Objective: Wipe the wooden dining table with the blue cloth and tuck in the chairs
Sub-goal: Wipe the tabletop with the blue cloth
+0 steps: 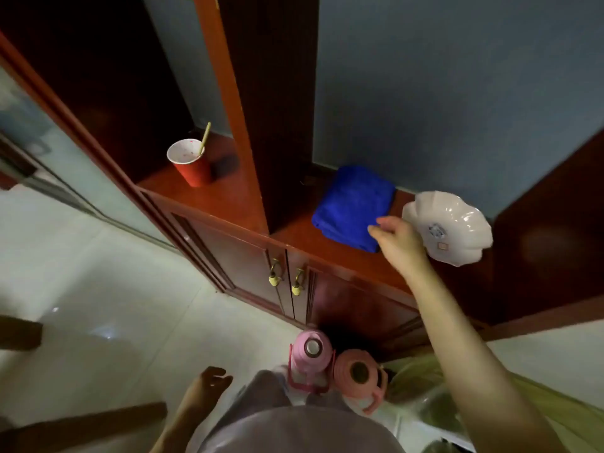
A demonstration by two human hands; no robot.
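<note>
Pale shirt front fills the bottom edge, closest to us. Left hand [209, 384] hangs low beside it, fingers loosely curled, holding nothing.

Right hand [397, 238] is stretched out to the far shelf [300, 238] of a red-brown cabinet [248, 256]. Its fingers are loosely open with nothing in them, tips at the near right corner of the blue cloth [354, 206]. We cannot tell whether they touch it.

The cloth is folded and lies flat on the shelf against the wall. No grip yet, so we judge the task at its very start.

Just right of our wrist sits a white scalloped dish [447, 227], close to the shelf's front edge.

Left, in the next bay, are a red paper cup [189, 165] and the stick [205, 137] in it, well apart from the cloth.

On the floor near our feet stand two pink flasks [310, 351].

Risks:
- The wrist or forearm could swing right on the lift and knock the dish off.
- A one-corner pinch could let the folds drop open and drag.
- A step back could tip the flasks.

Hard to read:
- The dining table and chairs are not identifiable. Dark wooden pieces [19, 331] at lower left are cut off.
- A greenish shape [421, 371] at lower right is blurred.
- The cup's contents are unclear.
</note>
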